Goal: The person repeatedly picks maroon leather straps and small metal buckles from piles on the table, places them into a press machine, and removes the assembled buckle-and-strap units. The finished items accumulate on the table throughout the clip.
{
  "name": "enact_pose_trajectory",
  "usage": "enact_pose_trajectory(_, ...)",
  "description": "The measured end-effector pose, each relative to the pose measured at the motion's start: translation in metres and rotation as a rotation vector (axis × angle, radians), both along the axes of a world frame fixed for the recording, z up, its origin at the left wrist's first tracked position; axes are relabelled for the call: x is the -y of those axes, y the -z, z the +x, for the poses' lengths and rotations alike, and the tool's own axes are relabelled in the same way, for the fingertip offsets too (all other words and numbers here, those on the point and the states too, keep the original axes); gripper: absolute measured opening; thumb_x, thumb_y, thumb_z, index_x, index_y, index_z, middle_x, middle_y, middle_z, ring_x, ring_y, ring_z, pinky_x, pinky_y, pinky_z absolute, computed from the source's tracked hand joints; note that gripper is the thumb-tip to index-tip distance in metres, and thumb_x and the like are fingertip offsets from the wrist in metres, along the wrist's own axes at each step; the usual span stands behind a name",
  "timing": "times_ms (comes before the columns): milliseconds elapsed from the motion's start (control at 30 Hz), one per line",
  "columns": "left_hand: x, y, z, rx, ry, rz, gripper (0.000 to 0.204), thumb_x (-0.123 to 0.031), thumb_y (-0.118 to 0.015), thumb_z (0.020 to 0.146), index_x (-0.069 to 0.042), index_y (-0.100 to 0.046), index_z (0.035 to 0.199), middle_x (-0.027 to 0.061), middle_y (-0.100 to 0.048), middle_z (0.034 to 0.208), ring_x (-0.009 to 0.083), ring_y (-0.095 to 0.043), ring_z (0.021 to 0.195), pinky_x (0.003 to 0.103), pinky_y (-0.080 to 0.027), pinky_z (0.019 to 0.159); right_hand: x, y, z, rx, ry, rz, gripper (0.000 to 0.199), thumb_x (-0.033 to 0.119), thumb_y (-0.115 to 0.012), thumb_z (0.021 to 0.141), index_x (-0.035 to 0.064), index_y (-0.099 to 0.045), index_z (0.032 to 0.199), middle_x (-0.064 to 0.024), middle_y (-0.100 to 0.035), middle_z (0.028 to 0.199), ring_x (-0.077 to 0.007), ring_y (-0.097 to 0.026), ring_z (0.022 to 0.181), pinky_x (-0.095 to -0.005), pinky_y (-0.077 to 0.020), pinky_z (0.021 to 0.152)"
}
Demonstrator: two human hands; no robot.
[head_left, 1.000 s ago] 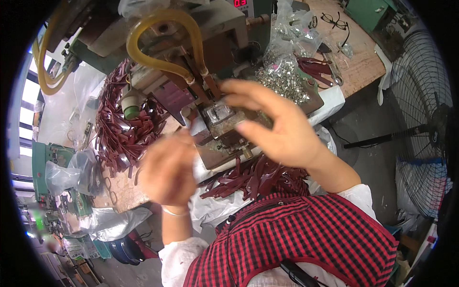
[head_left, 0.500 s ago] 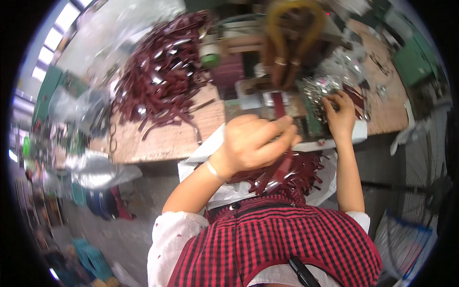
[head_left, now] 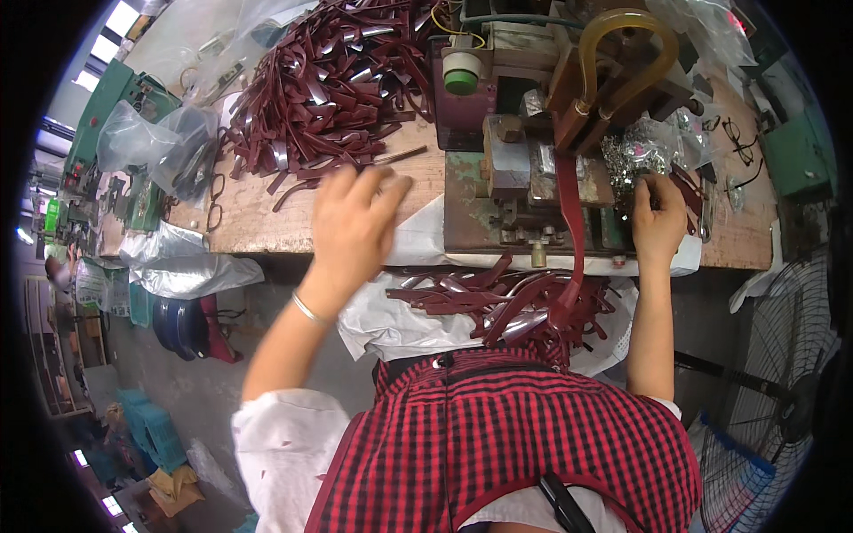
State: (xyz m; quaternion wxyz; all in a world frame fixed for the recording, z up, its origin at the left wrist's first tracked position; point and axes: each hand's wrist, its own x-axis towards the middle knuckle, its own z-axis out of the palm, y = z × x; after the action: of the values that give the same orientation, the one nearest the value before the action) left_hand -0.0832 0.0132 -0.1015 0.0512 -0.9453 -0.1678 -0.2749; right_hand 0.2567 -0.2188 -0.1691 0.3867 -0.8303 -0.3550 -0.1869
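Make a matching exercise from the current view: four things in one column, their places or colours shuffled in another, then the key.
1. Left hand
2. Right hand
3. Hose
4. Button

A. Green
B. At the small metal parts
C. Amber, bent into a loop
D. Near the big heap of dark red strips

Pairs: 1-D, 2-B, 3-C, 4-A

my wooden bench point(head_left: 258, 229): dark red strips point(head_left: 329, 102) heaped on my left, green-based machine point(head_left: 508, 167) mid, white sheet point(head_left: 416, 234) showing at its edges, dark-framed glasses point(head_left: 734, 131) far right.
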Motion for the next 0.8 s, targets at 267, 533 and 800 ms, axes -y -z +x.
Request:
enact_pose_trajectory(267,-0.086,0.056,-0.012,-0.104,-0.006,0.077,0.029,0.001,-0.065,0.078,-0.009,-0.075,0.103,0.0099,-0.070,0.115,0.0296,-0.064,0.104,0.041,-0.051,0.092,-0.028,-0.012,-0.013,-0.295,-0.024,0.247,0.020,0.017,-0.073,0.093,0.0003,-0.077,0.104,-0.0106,-0.076,0.091,-0.0195,-0.070,0.083,-0.0310,-0.0527,0.081)
enact_pose_trajectory(533,-0.110,0.067,-0.107,0.252,-0.601,-0.295,0.022,-0.001,-0.064,0.093,-0.001,-0.071,0.113,0.0135,-0.071,0.094,0.0279,-0.069,0.087,0.038,-0.054,0.077,0.090,0.010,-0.010,-0.371,0.085,0.380,0.016,0.001,-0.068,0.096,-0.0030,-0.073,0.111,-0.0064,-0.074,0.106,-0.0125,-0.067,0.101,-0.0289,-0.0507,0.095)
enact_pose_trajectory(800,-0.104,0.094,0.022,0.623,-0.199,-0.918,0.022,-0.017,-0.069,0.101,0.002,-0.068,0.089,0.0047,-0.069,0.081,0.0085,-0.058,0.068,0.025,-0.046,0.061,-0.005,-0.093,-0.068,-0.492,-0.394,0.310,0.017,0.004,-0.073,0.091,-0.0006,-0.076,0.107,-0.0092,-0.077,0.104,-0.0149,-0.070,0.096,-0.0284,-0.0532,0.088)
